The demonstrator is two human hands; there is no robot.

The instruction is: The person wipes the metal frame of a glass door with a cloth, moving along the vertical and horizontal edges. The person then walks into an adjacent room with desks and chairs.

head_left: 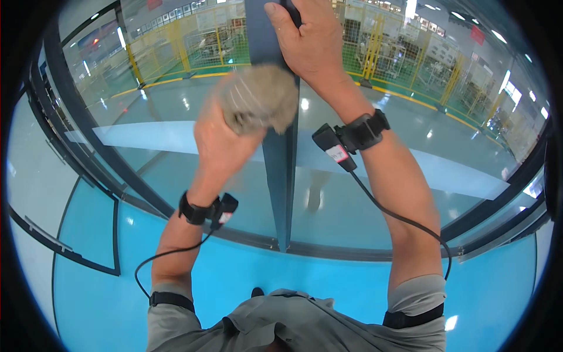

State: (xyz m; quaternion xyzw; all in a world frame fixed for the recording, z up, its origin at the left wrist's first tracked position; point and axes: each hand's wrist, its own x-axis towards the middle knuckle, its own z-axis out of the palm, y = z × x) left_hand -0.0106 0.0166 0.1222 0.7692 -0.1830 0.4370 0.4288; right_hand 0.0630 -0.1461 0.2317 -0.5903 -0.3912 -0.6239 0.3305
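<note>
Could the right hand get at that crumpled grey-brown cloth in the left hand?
Probably yes. The right hand is at the upright dark grey metal post, close to the cloth, and nothing visible blocks the way, though the left hand grasps it.

Blurred, crumpled grey-brown cloth (260, 97) hides the left fingertips; the top edge cuts the dark-grey upright post (263, 38) beside the right fingers (281, 21).

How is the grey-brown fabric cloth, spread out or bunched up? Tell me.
Bunched up: the grey-brown fabric cloth forms a rounded, crumpled wad in the left hand; blur hides its finer folds.
</note>
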